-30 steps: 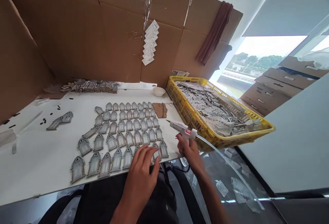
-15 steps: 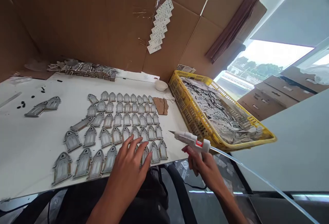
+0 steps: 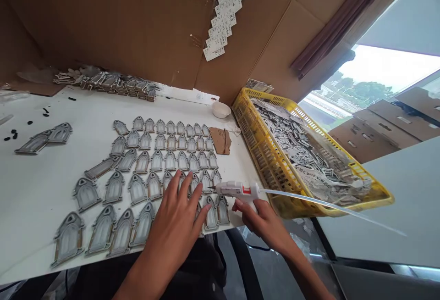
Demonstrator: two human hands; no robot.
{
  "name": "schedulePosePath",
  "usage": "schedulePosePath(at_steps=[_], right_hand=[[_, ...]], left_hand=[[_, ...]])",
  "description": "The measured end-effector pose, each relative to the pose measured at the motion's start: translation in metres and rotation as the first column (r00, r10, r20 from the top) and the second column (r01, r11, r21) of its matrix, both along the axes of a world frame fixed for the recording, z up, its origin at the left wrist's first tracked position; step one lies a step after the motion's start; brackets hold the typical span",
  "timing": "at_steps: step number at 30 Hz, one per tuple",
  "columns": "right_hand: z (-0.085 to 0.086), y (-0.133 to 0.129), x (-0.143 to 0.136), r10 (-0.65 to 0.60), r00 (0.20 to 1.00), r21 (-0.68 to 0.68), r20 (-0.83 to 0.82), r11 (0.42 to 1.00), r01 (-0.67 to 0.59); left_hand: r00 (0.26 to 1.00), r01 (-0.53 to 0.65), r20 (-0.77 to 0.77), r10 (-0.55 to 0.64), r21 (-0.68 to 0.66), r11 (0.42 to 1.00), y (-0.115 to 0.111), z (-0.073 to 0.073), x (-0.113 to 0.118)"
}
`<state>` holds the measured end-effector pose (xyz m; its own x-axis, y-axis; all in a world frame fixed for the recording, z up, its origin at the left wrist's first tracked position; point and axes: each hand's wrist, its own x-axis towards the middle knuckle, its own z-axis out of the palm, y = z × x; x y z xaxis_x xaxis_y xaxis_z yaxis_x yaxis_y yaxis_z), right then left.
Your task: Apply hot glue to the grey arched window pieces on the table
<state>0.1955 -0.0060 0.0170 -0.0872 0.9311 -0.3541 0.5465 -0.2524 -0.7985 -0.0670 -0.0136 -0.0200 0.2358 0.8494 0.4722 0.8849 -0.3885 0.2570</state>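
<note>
Rows of small grey arch-shaped window pieces (image 3: pixel 113 185) lie on the white table (image 3: pixel 37 180). My left hand (image 3: pixel 177 213) rests over the front rows with its fingers spread, hiding several pieces beneath it. In my right hand (image 3: pixel 264 222) is a white hot glue gun (image 3: pixel 237 189), gripped by its handle. The gun's nozzle points left, over the pieces at the right end of the rows and close to my left fingers. A long clear glue stick (image 3: pixel 319 201) sticks out of the gun's back.
A yellow plastic crate (image 3: pixel 254 162) full of small grey parts stands at the right. At the back are a stack of pieces (image 3: pixel 117 84) and a white bowl (image 3: pixel 221 110). Brown cardboard (image 3: pixel 222 140) lies beside the rows. Two pieces (image 3: pixel 44 138) overlap at the left.
My right hand has brought the glue gun leftward, from beside the rows to over their right end. My left hand stays over the front rows. The view has shifted slightly.
</note>
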Motion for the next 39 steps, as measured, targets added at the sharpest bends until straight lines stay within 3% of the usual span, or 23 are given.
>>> schedulePosePath(at_steps=[9, 17, 26, 34, 39], right_hand=[[-0.004, 0.004, 0.006, -0.045, 0.998, -0.066, 0.045, 0.997, 0.048], [-0.010, 0.002, 0.012, -0.078, 0.990, -0.014, 0.121, 0.997, 0.080], [-0.007, 0.004, 0.014, 0.019, 0.983, 0.020, 0.181, 1.000, -0.023], [0.016, 0.009, 0.009, 0.030, 0.966, -0.024, 0.255, 0.999, -0.024], [0.043, 0.017, 0.002, 0.128, 0.875, 0.030, 0.466, 0.987, -0.160]], left_hand=[[1.000, 0.006, 0.010, -0.006, -0.023, 1.000, 0.007, -0.004, 0.001], [0.999, 0.027, 0.023, -0.026, -0.031, 0.999, 0.010, -0.005, 0.001], [0.999, 0.031, 0.016, -0.031, -0.026, 0.999, 0.010, -0.007, 0.002], [0.999, 0.046, 0.026, -0.045, -0.030, 0.998, 0.014, -0.006, 0.002], [0.999, 0.032, -0.018, -0.034, -0.054, 0.998, 0.012, -0.001, 0.002]])
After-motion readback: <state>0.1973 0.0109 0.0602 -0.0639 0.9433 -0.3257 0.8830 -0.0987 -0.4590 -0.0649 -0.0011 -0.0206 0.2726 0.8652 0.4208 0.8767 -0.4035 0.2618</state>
